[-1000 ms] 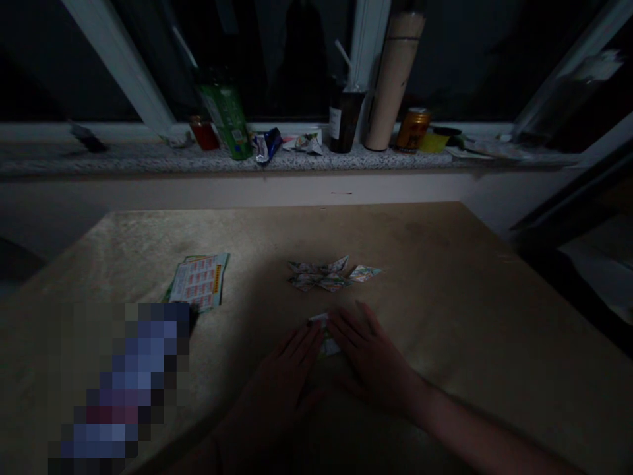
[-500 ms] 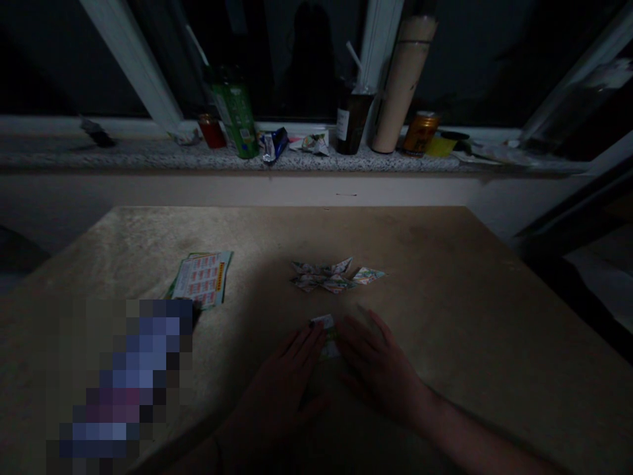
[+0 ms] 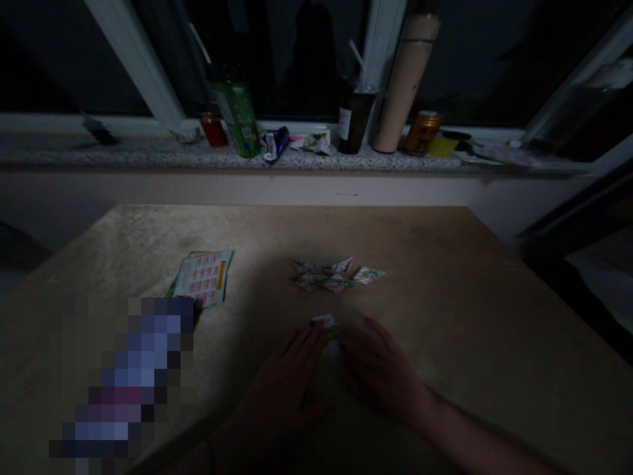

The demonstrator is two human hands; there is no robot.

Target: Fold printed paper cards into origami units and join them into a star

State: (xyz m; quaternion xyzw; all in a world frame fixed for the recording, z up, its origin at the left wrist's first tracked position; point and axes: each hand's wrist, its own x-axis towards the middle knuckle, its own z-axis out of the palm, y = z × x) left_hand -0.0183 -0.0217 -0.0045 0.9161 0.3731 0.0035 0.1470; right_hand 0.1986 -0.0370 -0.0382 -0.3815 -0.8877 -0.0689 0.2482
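Rightward eases the right hand, fingers loosely bent beside the small green-and-white printed paper on the table; left hand lies flat over its left edge. Creasing, apparently; next calls for steady pressing.

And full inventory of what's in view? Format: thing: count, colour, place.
table: one, tan, foreground
windowsill: one, speckled grey, behind table
window frames: several, pale, background
paper: one, pale/green, table centre-front
folded paper pieces: several, patterned, mid-table
printed sheets: stack, pale/red, table left
pixelated item: one, mostly blue, front left
dark item: one, sill left
jar: one, red, sill left
container: one, green, beside jar
wrapper: one, blue/silver, sill centre
cup: one, dark, sill centre
flask: one, beige, right of cup
can: one, orange, right of flask
tub: one, yellow, beside can
sill clutter: count unclear, pale, right
left hand: one, on paper
right hand: one, at paper's right edge
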